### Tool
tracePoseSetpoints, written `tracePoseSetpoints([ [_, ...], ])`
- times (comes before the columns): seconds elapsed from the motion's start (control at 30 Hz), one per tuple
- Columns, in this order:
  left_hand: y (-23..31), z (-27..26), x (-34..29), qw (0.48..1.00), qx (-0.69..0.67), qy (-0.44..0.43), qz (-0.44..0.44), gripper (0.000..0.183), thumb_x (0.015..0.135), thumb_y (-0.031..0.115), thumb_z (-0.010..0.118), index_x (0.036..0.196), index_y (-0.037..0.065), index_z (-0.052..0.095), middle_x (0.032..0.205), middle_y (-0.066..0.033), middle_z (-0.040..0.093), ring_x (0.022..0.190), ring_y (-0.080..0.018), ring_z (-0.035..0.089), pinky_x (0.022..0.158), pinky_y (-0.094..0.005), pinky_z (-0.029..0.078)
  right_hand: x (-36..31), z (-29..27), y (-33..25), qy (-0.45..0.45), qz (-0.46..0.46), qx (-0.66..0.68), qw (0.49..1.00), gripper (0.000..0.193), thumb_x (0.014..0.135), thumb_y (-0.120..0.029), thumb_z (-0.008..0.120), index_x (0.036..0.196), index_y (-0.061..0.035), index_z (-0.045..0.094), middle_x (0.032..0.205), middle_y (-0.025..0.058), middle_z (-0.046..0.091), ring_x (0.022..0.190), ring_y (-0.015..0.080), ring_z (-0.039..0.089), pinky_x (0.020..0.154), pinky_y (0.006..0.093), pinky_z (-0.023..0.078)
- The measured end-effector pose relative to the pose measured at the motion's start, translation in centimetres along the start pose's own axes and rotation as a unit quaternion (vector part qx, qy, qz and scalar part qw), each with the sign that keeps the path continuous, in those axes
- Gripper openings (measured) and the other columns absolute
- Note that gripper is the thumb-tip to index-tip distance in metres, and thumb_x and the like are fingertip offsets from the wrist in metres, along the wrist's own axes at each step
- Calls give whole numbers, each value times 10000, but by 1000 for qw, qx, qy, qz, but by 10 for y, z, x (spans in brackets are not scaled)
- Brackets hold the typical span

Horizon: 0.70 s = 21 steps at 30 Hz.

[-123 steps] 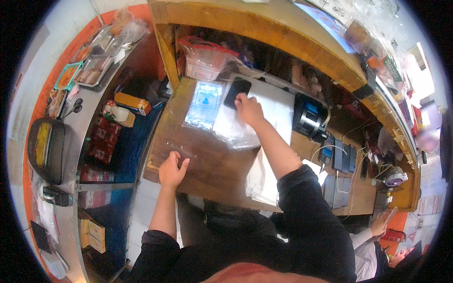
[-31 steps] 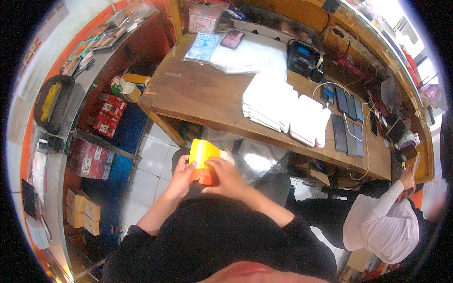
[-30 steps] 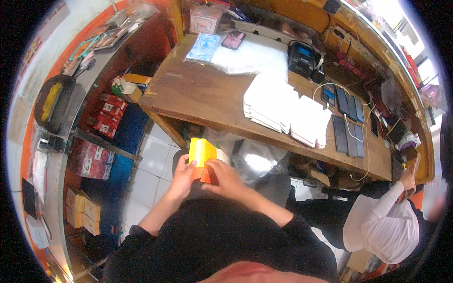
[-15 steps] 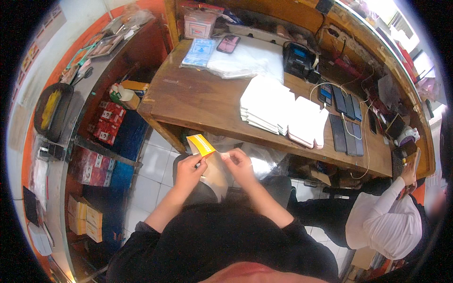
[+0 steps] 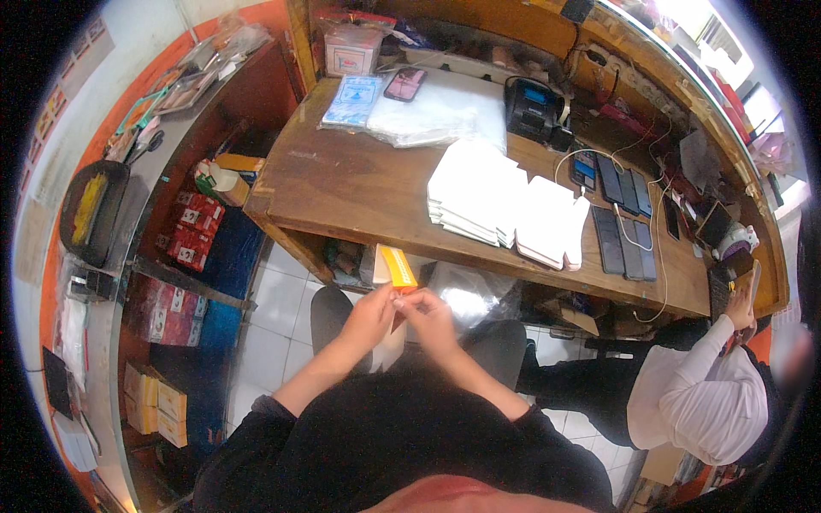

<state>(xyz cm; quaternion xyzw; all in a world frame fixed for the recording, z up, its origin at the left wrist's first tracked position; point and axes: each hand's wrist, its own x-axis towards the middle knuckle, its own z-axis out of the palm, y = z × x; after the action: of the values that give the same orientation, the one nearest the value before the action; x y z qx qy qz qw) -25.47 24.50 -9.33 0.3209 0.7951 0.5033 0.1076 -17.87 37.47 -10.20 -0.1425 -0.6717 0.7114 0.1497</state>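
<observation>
Over my lap, my left hand [image 5: 368,321] is closed on the near end of a yellow-orange folded card [image 5: 399,268] with a pale inner side. The card's far end tilts up and away from me. My right hand [image 5: 429,318] is pinched right beside it, its fingertips meeting the left ones at the card's lower end. Whatever lies between those right fingertips is hidden. Below the hands, a cream sheet [image 5: 389,350] shows partly between my legs.
On the wooden desk [image 5: 342,179] ahead are stacked white cards [image 5: 479,192], several phones [image 5: 631,239] with cables, a black printer [image 5: 534,107] and plastic-wrapped packs. Shelves with red boxes [image 5: 192,231] stand left. A person in a white top [image 5: 697,398] sits right.
My hands have come together at the card's near end; before, they were apart, with a small pale piece at my right fingertips. The card has moved right and turned more lengthwise away from me.
</observation>
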Motion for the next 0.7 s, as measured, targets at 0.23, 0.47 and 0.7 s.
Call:
tracePoseSetpoints([
  [0.23, -6, 6, -12, 995, -46, -81, 28, 383, 984, 111, 444, 1332, -49, 439, 1184, -288, 576, 1097, -427, 574, 930, -407, 469, -10, -3, 8, 9, -33, -114, 993, 265, 892, -116, 662, 1127, 5, 640, 1015, 116, 640, 934, 205, 600, 870, 316, 465],
  [0.47, -2, 8, -15, 996, -32, -76, 38, 370, 974, 66, 445, 1342, 26, 467, 1202, -232, 598, 1097, -367, 608, 909, -401, 497, -36, -9, 18, -164, -72, -128, 976, 649, 930, -48, 534, 1514, -85, 252, 1323, 135, 406, 1257, 265, 374, 1062, 328, 297],
  [0.7, -4, 14, -9, 970, 113, -139, 164, 234, 922, 65, 507, 1138, 11, 581, 1036, -172, 643, 1005, -378, 594, 873, -454, 476, -38, -43, -23, -29, -90, -350, 932, 551, 842, -107, 626, 1360, -96, 439, 1248, 192, 476, 1112, 370, 504, 970, 415, 433],
])
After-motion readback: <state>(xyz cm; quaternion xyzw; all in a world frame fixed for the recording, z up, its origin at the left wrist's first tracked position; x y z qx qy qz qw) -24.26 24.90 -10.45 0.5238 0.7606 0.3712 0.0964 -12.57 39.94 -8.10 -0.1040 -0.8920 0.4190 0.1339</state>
